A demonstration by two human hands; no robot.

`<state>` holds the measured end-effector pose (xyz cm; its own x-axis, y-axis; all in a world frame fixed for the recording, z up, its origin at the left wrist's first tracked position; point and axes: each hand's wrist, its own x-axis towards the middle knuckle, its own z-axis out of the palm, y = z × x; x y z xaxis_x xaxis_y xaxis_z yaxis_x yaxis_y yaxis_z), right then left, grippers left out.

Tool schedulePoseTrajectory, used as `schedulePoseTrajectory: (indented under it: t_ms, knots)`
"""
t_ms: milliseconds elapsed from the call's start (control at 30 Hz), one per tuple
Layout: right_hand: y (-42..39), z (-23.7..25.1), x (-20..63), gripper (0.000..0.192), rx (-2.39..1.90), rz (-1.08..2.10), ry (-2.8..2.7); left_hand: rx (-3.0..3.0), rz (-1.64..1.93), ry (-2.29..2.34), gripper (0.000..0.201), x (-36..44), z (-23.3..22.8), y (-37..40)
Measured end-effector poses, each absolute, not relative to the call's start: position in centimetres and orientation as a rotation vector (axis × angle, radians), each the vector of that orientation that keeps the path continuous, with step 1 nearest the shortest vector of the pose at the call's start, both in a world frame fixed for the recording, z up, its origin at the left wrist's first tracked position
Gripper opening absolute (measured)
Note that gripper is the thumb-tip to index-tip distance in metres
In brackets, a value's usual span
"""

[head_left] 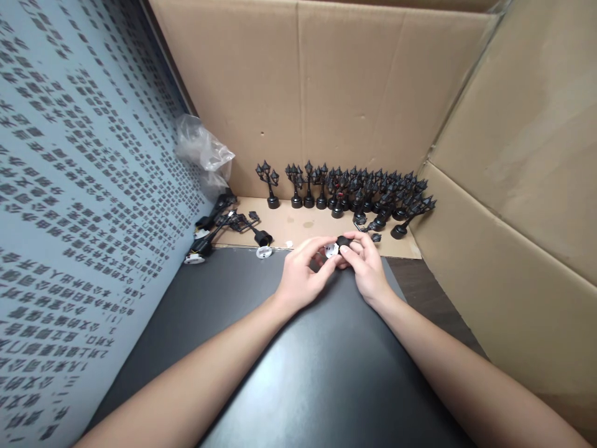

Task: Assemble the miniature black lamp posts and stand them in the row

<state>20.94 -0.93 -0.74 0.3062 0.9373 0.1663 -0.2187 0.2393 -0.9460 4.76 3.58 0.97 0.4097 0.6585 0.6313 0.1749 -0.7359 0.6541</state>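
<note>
My left hand [302,275] and my right hand [367,266] meet over the far edge of a black mat [298,361]. Between the fingertips sits a small white round piece [331,250], pinched by my left hand. My right hand presses a small black base [344,242] against it. Behind the hands, a row of several upright black miniature street lamps [354,193] stands on a cardboard floor [298,225] against the back wall.
Loose black lamp parts [228,223] and a white cap [263,252] lie at the left of the cardboard floor. A crumpled clear plastic bag [205,149] sits in the back left corner. Cardboard walls [513,186] close the back and right; a printed grey panel [69,218] closes the left.
</note>
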Motion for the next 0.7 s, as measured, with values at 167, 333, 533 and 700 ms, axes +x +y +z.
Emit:
schedulePoseTrajectory:
  t_ms: [167, 333, 533, 700]
  knots:
    - [-0.9, -0.8, 20.9, 0.041, -1.007, 0.967, -0.919, 2.082, 1.29, 0.776, 0.031, 4.8, 0.4, 4.0]
    - [-0.9, -0.8, 20.7, 0.041, -1.002, 0.942, -0.916, 1.97, 1.288, 0.785, 0.036, 4.8, -0.1, 4.3]
    - [-0.9, -0.7, 20.6, 0.04, -0.998, 0.934, -0.937, 1.887, 1.31, 0.726, 0.031, 4.8, 0.1, 4.4]
    - [-0.9, -0.8, 20.6, 0.039, -0.996, 0.93, -0.956, 1.843, 1.313, 0.73, 0.03, 4.8, -0.1, 4.7]
